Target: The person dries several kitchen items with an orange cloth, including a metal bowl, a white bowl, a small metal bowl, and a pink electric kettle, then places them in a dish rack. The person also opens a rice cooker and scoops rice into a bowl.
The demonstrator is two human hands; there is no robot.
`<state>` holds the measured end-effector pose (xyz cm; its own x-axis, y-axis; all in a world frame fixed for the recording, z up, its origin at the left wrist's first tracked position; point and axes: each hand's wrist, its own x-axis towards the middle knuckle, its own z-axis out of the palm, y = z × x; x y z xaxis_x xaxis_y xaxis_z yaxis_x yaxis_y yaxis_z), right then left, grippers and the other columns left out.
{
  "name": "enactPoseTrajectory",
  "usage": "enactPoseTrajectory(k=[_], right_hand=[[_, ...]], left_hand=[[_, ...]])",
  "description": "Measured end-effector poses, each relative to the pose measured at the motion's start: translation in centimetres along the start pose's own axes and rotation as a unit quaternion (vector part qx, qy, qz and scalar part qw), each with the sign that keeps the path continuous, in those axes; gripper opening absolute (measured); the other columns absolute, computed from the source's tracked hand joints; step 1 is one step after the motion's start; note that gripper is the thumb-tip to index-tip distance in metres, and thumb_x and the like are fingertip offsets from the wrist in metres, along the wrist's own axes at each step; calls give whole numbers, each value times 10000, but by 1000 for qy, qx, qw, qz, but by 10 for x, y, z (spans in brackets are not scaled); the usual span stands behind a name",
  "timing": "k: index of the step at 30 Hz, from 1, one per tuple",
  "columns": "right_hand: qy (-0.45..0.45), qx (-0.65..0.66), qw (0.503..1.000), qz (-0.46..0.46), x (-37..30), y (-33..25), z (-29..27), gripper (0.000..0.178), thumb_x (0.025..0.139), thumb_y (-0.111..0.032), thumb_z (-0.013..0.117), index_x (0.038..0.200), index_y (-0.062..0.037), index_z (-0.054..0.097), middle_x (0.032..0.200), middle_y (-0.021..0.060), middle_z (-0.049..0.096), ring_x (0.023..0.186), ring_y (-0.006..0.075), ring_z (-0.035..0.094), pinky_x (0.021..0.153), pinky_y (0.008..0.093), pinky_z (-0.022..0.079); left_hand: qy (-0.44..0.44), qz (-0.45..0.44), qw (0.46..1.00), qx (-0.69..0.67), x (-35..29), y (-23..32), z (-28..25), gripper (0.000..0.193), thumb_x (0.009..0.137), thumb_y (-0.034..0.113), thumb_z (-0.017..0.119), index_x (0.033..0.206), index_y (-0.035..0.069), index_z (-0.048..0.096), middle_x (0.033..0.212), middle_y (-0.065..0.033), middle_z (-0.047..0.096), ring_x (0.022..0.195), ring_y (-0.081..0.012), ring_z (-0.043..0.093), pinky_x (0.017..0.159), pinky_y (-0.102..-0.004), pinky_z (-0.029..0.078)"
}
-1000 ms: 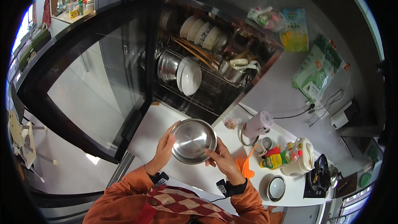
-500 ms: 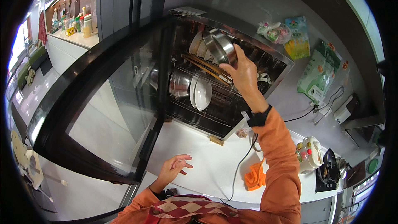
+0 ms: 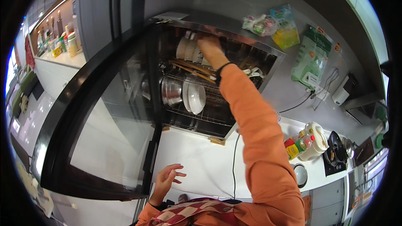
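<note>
My right hand (image 3: pixel 210 49) reaches deep into the upper rack of a steel-framed dish cabinet (image 3: pixel 251 42). Its fingers are hidden, so whether they hold anything does not show. White cups or bowls (image 3: pixel 189 51) stand on their sides just left of it, with wooden chopsticks (image 3: pixel 193 68) lying in front. On the lower rack, a stainless steel basin (image 3: pixel 171 91) leans beside upright white dishes (image 3: pixel 197 98). My left hand (image 3: pixel 167 181) hovers near the counter's front edge, fingers apart, with nothing in it.
The cabinet's dark glass door (image 3: pixel 104 142) swings wide open at left. Food bags (image 3: pixel 312 56) lie atop the cabinet or grey surface behind. A black cable (image 3: pixel 234 167) crosses the white counter (image 3: pixel 197 159). At right are bottles (image 3: pixel 296 147), a cream appliance (image 3: pixel 318 142) and a black pan (image 3: pixel 335 146).
My right hand has moved farther into the cabinet's upper rack; the steel bowl it held is no longer clearly visible. My left hand stays open. The orange cloth is now out of sight.
</note>
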<state>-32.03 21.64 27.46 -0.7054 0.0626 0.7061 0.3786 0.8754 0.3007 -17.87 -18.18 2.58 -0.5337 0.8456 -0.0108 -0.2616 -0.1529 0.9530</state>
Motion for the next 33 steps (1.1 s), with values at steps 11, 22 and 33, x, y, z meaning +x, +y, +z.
enactPoseTrajectory(k=[11,22,33], right_hand=[[-51,-52,996,55,20,-32,44,312,819,-137,543,1119,-61,578,1057,158,615,898,275,647,679,404,521],[-36,-76,991,103,10,-37,59,327,814,-178,552,1133,-113,575,1147,128,522,1003,291,581,680,439,492],[88,-25,993,-79,-73,-94,-48,326,686,-215,652,969,-53,643,956,129,593,848,252,594,621,382,461]], left_hand=[[37,-28,998,32,-5,-6,-12,293,952,169,510,1168,-27,536,1106,-138,604,916,-217,655,636,-267,529],[10,-59,997,58,9,-16,-1,252,935,159,543,1110,-17,583,1069,-128,629,903,-216,661,614,-267,532],[-18,-53,992,116,23,-36,10,275,952,214,511,1085,-15,583,1035,-117,633,830,-214,673,569,-271,535]])
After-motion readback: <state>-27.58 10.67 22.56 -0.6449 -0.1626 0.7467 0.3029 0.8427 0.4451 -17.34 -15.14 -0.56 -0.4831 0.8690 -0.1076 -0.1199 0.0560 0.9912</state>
